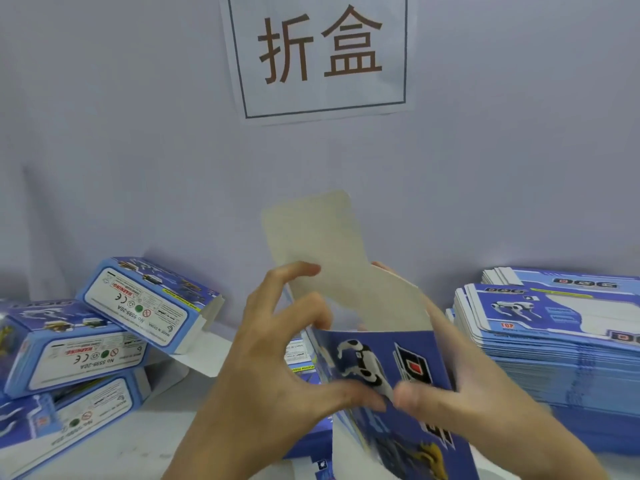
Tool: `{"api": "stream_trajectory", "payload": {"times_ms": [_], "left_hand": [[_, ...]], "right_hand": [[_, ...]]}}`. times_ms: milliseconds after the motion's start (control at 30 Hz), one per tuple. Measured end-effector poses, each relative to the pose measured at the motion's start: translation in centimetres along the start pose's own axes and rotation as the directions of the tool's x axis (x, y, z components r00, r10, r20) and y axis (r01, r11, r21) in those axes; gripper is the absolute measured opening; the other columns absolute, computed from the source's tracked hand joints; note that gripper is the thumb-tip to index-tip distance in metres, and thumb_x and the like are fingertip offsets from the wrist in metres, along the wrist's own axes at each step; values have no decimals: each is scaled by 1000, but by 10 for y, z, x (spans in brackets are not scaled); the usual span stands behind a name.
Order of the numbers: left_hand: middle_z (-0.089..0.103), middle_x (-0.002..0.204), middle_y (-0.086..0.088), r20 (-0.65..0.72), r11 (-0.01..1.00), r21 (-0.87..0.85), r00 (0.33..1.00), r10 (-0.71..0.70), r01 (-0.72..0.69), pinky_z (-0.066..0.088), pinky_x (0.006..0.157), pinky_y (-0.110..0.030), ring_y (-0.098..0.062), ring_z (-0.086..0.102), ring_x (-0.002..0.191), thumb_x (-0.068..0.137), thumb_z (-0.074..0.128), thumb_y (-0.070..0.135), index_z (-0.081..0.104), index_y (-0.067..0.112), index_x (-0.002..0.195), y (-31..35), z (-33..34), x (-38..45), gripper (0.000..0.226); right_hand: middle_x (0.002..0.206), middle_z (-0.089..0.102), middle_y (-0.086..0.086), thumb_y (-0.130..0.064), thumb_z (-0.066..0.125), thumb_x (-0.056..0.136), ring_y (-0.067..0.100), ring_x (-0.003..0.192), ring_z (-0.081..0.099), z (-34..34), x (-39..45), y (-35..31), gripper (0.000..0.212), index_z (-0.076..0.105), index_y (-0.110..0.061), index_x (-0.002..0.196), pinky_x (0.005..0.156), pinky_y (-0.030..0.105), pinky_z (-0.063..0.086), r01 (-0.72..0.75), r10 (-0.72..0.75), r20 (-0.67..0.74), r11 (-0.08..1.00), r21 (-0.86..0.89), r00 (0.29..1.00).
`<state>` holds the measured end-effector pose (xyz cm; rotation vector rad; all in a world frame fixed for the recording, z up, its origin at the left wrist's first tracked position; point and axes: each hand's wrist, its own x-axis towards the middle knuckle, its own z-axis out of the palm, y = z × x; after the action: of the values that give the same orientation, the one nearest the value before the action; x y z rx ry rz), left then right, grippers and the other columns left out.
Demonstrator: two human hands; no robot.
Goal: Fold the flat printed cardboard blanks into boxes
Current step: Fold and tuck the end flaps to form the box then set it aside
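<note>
I hold a half-opened blue printed box (pixel 381 362) upright at the centre, its robot-dog face toward me. Its plain grey top flap (pixel 318 237) stands up above the open mouth. My left hand (pixel 277 362) grips the box's left side, thumb on the printed face and fingers curled at the flap's base. My right hand (pixel 460 386) grips the right side, thumb on the front and fingers behind the back panel. A tall stack of flat blue blanks (pixel 554 327) lies at the right.
Three folded blue boxes (pixel 97 341) are piled at the left on the white table (pixel 145 441). More printed blanks (pixel 301 355) lie under my hands. A grey wall with a paper sign (pixel 320 50) rises right behind.
</note>
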<state>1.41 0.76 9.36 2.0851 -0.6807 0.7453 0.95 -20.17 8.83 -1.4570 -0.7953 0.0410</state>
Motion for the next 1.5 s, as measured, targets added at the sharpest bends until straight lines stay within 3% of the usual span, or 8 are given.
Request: {"api": "stream_trajectory", "payload": {"times_ms": [233,367,500,733,1000,1100,1200,1500], "left_hand": [[20,141,32,-103,995,1,990,-98,99,13,94,7,7,16,132,52,80,69,58,41,78,-1,30,-1,44],[2,146,33,-131,968,-109,962,-238,225,21,104,-13,1,5,141,56,93,45,57,48,82,5,57,-1,45],[6,143,33,-211,942,-210,929,-304,261,19,88,9,-4,17,136,55,94,40,60,42,78,11,64,3,42],[17,131,30,-196,954,-219,948,-251,207,32,85,7,-14,44,128,58,92,40,62,38,78,20,59,2,36],[8,158,18,-125,967,-253,992,-21,-11,49,76,-3,25,36,122,70,84,41,27,56,132,39,52,9,85],[38,153,7,-79,940,-341,996,-47,17,56,83,-17,0,57,121,70,90,27,21,59,139,33,47,17,103],[69,118,10,-75,881,-467,988,-132,82,60,69,-22,-13,74,93,61,94,33,27,62,134,25,40,25,104],[56,94,51,-80,799,-555,941,-329,232,44,55,0,22,59,88,41,85,43,42,53,116,-2,64,33,87]], "right_hand": [[86,77,-5,-41,63,81,13,76,74,-8,-9,22,21,73,-35,99,55,27,58,-31,-145,-474,939,-343,869],[83,75,-12,-35,55,89,3,72,72,-8,-12,34,16,67,-25,95,50,17,53,-23,-192,-554,933,-358,810],[89,75,-11,-35,53,91,3,76,73,-9,-13,34,24,65,-20,105,55,16,54,-45,-157,-575,946,-321,803],[101,71,-19,-41,54,94,6,95,70,-9,-22,32,23,56,-34,116,70,25,59,-73,-75,-579,971,-228,812],[135,57,-31,-35,53,94,-11,124,53,-3,-16,19,72,16,-38,155,89,7,47,-22,-11,-368,996,-88,930],[161,32,-13,-25,38,108,-6,137,34,-6,-4,22,52,12,-37,151,95,3,40,-36,-6,-371,994,-106,929],[161,32,-12,-38,39,101,9,145,34,-9,12,26,53,22,-54,150,115,35,40,-37,17,-392,998,-45,920],[122,63,-31,-36,54,92,1,112,65,-28,18,39,60,28,-50,144,78,20,58,6,-57,-449,994,-112,892]]}}
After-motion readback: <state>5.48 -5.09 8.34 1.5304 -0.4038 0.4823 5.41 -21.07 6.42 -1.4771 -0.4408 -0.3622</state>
